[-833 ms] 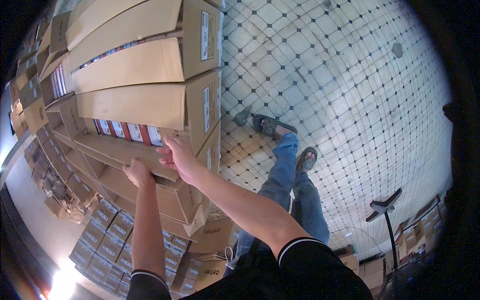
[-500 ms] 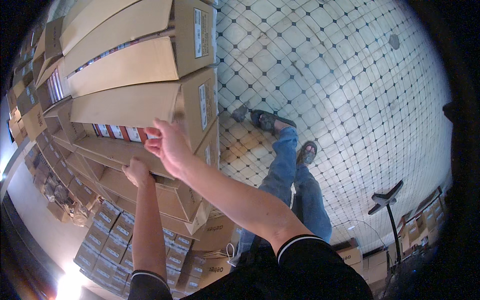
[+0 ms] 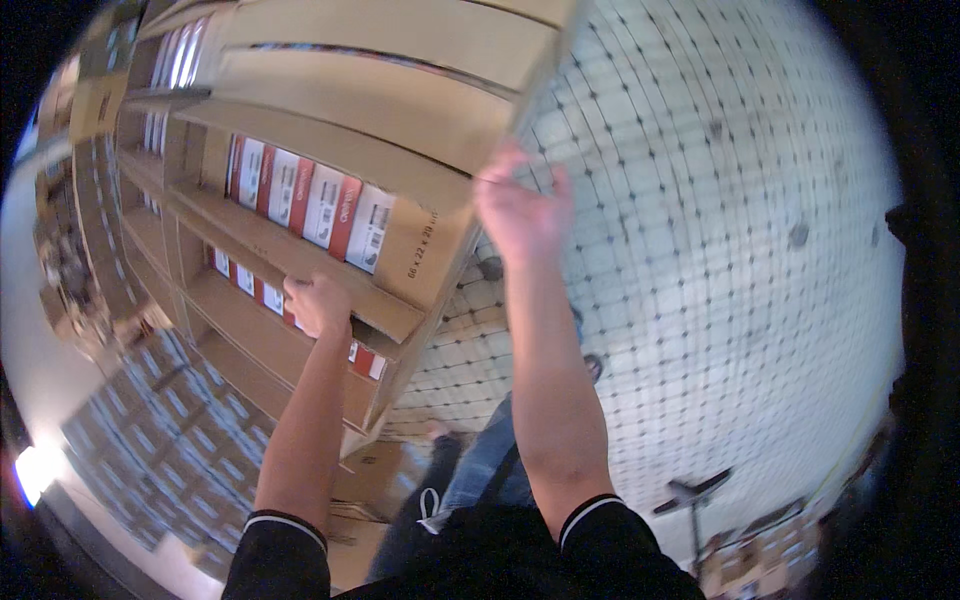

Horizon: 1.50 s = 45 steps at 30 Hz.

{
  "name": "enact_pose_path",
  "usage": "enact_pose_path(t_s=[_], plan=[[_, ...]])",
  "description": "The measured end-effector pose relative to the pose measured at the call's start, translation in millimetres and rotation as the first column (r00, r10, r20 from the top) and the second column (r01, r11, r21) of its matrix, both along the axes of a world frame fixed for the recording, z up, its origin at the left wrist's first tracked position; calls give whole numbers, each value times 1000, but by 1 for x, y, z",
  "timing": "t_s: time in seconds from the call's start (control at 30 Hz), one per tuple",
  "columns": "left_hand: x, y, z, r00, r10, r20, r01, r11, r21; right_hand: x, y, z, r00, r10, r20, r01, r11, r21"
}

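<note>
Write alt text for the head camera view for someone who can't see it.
Both bare hands reach into stacked open cardboard boxes: the left hand rests on a flap edge, the right hand grips a box corner. Rows of red-and-white packs fill the boxes above a tiled floor.

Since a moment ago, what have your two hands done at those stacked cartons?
The right hand left the open carton's front and rose to the corner of the cardboard box above, fingers spread against its edge. The view swung in closer to the stack. The left hand stayed on the front flap of the open carton, and the red-and-white packs inside remain lined up.
</note>
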<state>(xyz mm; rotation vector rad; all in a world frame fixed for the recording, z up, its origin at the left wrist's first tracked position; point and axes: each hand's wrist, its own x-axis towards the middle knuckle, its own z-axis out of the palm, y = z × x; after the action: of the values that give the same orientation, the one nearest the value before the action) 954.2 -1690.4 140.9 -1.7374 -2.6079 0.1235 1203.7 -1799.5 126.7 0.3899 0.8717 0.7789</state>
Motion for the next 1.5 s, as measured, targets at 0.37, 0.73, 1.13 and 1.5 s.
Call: enact_pose_path(t_s=[0.37, 0.73, 1.13, 1.5], plan=[[10, 0, 24, 969, 113, 218, -113, 993, -14, -104, 56, 13, -892, 450, -37, 370, 683, -629], [-8, -2, 27, 919, 154, 364, -172, 985, 18, -86, 53, 52, -836, 22, -548, 294, 861, -414], [-13, -3, 20, 911, 115, 396, -172, 979, 111, -44, 149, 46, -946, -20, -322, 151, 855, -496], [-14, -4, 17, 916, 137, 376, -190, 976, 106, -36, 274, 11, -896, 153, -417, 360, 801, -478]])
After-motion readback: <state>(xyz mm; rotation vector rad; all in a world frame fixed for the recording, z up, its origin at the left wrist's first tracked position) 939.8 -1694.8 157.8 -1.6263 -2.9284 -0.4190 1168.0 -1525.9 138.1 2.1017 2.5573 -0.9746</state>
